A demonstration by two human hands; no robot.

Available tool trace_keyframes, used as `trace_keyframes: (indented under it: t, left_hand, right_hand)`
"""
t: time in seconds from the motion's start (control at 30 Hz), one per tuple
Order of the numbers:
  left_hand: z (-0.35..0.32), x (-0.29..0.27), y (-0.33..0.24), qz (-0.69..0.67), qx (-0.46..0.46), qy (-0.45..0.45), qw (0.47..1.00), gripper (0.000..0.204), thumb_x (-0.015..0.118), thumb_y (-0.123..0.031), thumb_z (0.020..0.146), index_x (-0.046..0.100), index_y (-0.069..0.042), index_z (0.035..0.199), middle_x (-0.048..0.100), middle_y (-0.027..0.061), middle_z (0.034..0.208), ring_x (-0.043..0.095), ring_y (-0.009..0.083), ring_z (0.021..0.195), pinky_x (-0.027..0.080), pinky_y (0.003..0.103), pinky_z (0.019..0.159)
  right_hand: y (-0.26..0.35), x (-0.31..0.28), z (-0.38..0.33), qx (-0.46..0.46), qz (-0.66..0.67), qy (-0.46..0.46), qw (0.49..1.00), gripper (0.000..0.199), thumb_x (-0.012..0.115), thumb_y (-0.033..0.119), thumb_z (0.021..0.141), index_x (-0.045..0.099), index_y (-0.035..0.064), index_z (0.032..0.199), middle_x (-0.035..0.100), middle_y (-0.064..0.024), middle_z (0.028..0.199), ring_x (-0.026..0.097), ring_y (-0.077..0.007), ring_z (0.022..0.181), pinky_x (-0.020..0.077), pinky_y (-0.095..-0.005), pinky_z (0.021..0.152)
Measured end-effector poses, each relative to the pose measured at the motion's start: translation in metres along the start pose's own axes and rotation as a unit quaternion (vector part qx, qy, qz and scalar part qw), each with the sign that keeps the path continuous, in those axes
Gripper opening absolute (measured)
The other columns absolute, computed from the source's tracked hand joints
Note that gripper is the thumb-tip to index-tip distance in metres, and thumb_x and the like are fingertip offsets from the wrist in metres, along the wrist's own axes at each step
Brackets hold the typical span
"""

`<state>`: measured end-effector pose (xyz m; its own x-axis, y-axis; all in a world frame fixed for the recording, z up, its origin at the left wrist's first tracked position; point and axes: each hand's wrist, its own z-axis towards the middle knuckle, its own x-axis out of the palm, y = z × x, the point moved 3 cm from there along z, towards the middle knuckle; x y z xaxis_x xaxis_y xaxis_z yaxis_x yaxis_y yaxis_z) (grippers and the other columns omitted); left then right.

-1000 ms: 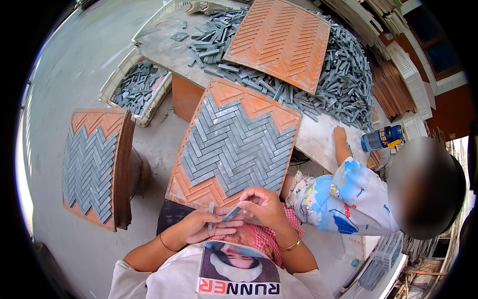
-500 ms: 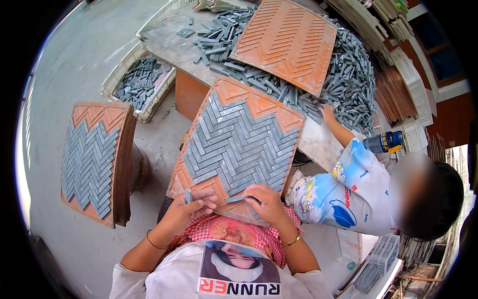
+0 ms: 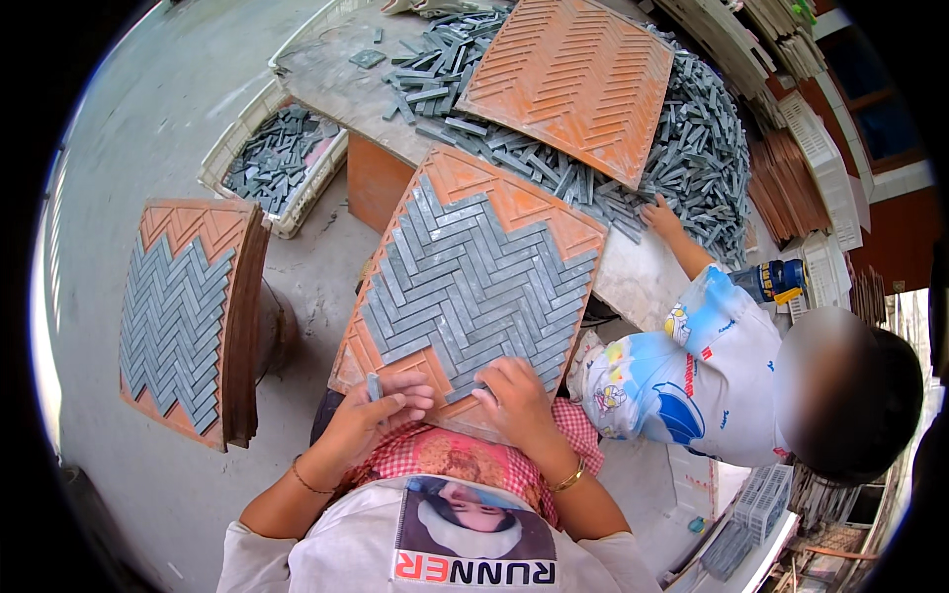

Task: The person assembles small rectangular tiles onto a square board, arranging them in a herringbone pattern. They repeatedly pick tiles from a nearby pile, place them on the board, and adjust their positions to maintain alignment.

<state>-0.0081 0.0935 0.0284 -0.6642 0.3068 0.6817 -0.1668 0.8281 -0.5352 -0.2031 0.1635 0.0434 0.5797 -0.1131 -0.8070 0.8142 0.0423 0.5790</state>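
An orange herringbone mould tray [image 3: 554,212] slants in front of me, mostly filled with grey stone tile strips [image 3: 474,282]. My left hand [image 3: 381,407], beside its lower left corner, holds one upright grey tile strip [image 3: 374,386] by the thumb, its other fingers partly spread. My right hand [image 3: 519,400] is over the tray's near edge, fingers curled and tips down at the lowest row. A dark bit of a tile strip shows at its fingertips; the palm side is hidden. Just left of those fingertips a tile strip [image 3: 459,405] lies at the pattern's lower end.
On the left stands a stack of trays [image 3: 247,326], the top one tiled. A crate [image 3: 217,173] holds loose strips. Behind, a table [image 3: 326,74] bears a heap of strips and an orange tray [image 3: 573,89]. At right, another person's hand [image 3: 660,212] touches the heap.
My right hand has moved slightly left and up, its fingers turning down onto the lowest row. The strip at its fingertips is now mostly covered. My left hand stays nearly still.
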Motion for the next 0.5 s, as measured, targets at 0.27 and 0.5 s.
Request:
trace_keyframes:
  t: [0.27,0.5]
  left_hand:
    - [0.014,0.022,0.013,-0.149,-0.011,0.137,0.979,0.071,0.025,-0.055,0.092,0.035,0.003,0.130,0.038,0.0163,0.132,0.040,0.0238,0.120,0.032,0.037,0.102]
    - [0.019,0.032,0.021,-0.085,0.012,0.135,0.987,0.068,0.031,-0.054,0.091,0.036,0.000,0.131,0.043,0.0109,0.126,0.043,0.0201,0.113,0.035,0.034,0.098]
  right_hand:
    - [0.057,0.003,0.006,0.036,0.178,-0.019,0.983,0.028,0.073,0.014,0.069,0.057,0.0015,0.088,0.059,-0.0115,0.081,0.059,-0.0217,0.063,0.0465,-0.0290,0.054]
    - [0.038,0.021,-0.007,0.193,0.384,0.044,0.902,0.028,0.068,0.016,0.077,0.057,-0.0017,0.096,0.061,-0.0064,0.083,0.057,-0.0127,0.067,0.0457,-0.0239,0.060]
